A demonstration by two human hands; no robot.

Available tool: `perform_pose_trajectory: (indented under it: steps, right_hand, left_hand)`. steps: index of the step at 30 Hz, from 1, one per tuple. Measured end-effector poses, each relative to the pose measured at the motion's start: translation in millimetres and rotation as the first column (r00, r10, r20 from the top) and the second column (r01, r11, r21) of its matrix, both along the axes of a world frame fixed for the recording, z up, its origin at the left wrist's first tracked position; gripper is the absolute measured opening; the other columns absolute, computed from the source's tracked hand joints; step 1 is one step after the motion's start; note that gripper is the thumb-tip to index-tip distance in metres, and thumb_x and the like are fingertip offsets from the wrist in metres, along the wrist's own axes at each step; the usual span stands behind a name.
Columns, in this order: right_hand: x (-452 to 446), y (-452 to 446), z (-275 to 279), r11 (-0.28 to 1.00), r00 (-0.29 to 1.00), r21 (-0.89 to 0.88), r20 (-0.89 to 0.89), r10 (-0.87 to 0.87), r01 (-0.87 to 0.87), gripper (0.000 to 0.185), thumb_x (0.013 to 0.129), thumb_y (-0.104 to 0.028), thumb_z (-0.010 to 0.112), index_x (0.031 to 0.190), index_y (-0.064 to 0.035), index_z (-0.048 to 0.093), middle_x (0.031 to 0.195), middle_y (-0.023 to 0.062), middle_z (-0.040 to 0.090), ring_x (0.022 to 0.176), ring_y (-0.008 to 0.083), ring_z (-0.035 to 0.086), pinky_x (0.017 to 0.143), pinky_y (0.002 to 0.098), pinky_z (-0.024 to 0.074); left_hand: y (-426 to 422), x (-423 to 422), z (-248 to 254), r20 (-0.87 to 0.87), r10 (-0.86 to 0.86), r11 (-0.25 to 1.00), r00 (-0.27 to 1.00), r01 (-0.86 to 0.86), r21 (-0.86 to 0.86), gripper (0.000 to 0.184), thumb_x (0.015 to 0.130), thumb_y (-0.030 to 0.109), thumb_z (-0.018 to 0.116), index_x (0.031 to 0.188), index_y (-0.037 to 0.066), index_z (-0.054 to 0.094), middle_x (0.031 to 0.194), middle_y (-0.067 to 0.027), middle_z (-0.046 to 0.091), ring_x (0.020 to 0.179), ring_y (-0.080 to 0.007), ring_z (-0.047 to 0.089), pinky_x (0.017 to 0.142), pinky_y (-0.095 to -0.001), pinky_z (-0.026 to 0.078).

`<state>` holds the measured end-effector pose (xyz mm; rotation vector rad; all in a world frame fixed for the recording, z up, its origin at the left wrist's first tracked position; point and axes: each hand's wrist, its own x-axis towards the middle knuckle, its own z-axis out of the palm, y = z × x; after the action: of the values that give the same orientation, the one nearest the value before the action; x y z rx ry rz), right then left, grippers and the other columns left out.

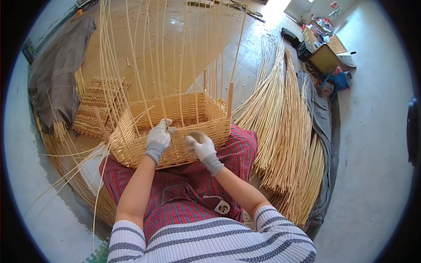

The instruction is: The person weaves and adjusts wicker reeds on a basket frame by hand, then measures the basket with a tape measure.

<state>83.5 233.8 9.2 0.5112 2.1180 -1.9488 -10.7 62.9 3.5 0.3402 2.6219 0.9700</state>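
Note:
A woven wicker basket [169, 141] rests on my lap, with tall upright wicker rods [182, 65] rising from its walls and wooden corner posts [230, 98]. My left hand [158, 136], in a white-and-grey knit glove, is closed on the near rim of the basket, thumb and fingers pinched at the foot of an upright rod. My right hand [201, 144], gloved the same way, is at the outside of the near wall, right of the left hand. Motion smears its fingers, so whether they hold a strand is unclear. Loose strand ends stick out to the left of the basket.
A red plaid apron [184, 193] covers my lap, a small tape measure [222, 207] lying on it. Large bundles of wicker rods [280, 131] lie right. Woven panels [94, 107] and a grey cloth [61, 70] are left. A cluttered wooden cabinet [324, 57] stands far right.

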Motion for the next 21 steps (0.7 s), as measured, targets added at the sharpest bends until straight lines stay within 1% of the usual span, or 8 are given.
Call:
perform_pose_trajectory:
  steps: [2,4,6,9,13,15,19,21]
  right_hand:
    - [-13.1,-8.0,-19.0,0.902,0.867,-0.073,-0.253,-0.429,0.425,0.034,0.097,-0.01,0.063,0.131,-0.0059,0.061,0.123,0.0127,0.067,0.098,0.0182,0.068,0.082,0.0357,0.0562]
    - [-64.0,-12.4,-10.0,0.779,0.633,0.463,-0.766,0.111,0.422,0.051,0.097,-0.006,0.061,0.146,-0.0163,0.05,0.105,0.0068,0.07,0.086,0.0124,0.066,0.07,0.0327,0.0555]
    - [-100.9,-27.8,9.8,0.421,0.836,0.835,-0.484,0.258,0.354,0.063,0.097,-0.006,0.058,0.154,-0.0216,0.036,0.108,0.0099,0.07,0.082,0.0122,0.064,0.068,0.0349,0.0555]
    - [-115.3,3.2,0.8,0.937,0.761,0.068,-0.605,-0.235,0.343,0.058,0.101,-0.009,0.053,0.154,-0.0217,0.032,0.107,0.0128,0.071,0.079,0.0123,0.063,0.067,0.0359,0.0543]
    - [-13.8,77.0,-46.3,0.912,0.927,0.209,-0.212,-0.311,0.354,0.033,0.099,-0.012,0.056,0.132,-0.0139,0.052,0.098,0.0136,0.073,0.088,0.025,0.07,0.084,0.0386,0.0548]
    - [-13.0,89.8,-38.1,0.831,0.881,0.394,-0.423,-0.214,0.392,0.034,0.1,-0.013,0.054,0.134,-0.0136,0.053,0.102,0.0137,0.073,0.088,0.0214,0.069,0.08,0.0363,0.0545]
    - [-70.3,66.7,7.2,0.404,0.698,0.724,-0.674,0.242,0.56,0.04,0.098,-0.011,0.056,0.138,-0.0073,0.055,0.108,0.0134,0.072,0.095,0.0196,0.069,0.085,0.0323,0.0529]
    - [-64.2,75.4,41.1,0.65,0.786,0.598,-0.618,0.001,0.47,0.042,0.097,-0.009,0.056,0.138,-0.007,0.056,0.11,0.0131,0.072,0.099,0.0196,0.068,0.088,0.0322,0.0523]
  left_hand:
    - [-2.7,9.1,13.5,0.232,0.061,0.993,0.971,-0.082,0.08,0.032,0.097,0.037,0.057,0.113,0.009,0.061,0.101,-0.0142,0.072,0.098,-0.035,0.068,0.085,-0.0463,0.051]
    - [-1.3,9.7,0.3,0.135,0.105,0.994,0.985,-0.107,0.007,0.03,0.096,0.036,0.059,0.108,0.009,0.061,0.098,-0.0136,0.072,0.096,-0.0346,0.069,0.084,-0.0462,0.051]
    - [7.0,6.6,-4.1,0.02,0.129,0.991,0.991,-0.128,-0.049,0.029,0.095,0.036,0.061,0.104,0.008,0.061,0.095,-0.013,0.072,0.095,-0.0343,0.069,0.084,-0.0461,0.051]
    - [6.3,-1.5,-2.2,-0.025,0.189,0.976,0.982,-0.191,-0.102,0.024,0.093,0.029,0.066,0.108,0.01,0.061,0.09,-0.0111,0.071,0.09,-0.0311,0.069,0.083,-0.0439,0.052]
    - [18.0,21.5,6.6,-0.072,0.256,0.92,0.964,-0.22,0.325,0.054,0.092,0.016,0.066,0.143,0.021,0.049,0.116,-0.016,0.066,0.101,-0.0343,0.066,0.089,-0.0438,0.052]
    - [31.2,27.2,12.6,-0.803,-0.079,0.988,0.59,-0.058,-0.14,0.069,0.09,0.011,0.066,0.152,0.023,0.04,0.134,-0.0173,0.054,0.104,-0.0358,0.065,0.091,-0.0428,0.053]
    - [85.0,62.4,-0.8,-0.271,-0.251,0.959,0.929,0.201,-0.199,0.072,0.092,0.001,0.055,0.155,0.027,0.034,0.13,-0.0212,0.052,0.097,-0.0375,0.068,0.08,-0.046,0.057]
    - [88.6,62.0,17.8,-0.237,-0.273,0.933,0.932,0.196,-0.303,0.07,0.093,0.003,0.054,0.155,0.026,0.034,0.125,-0.021,0.052,0.092,-0.0376,0.068,0.077,-0.046,0.057]
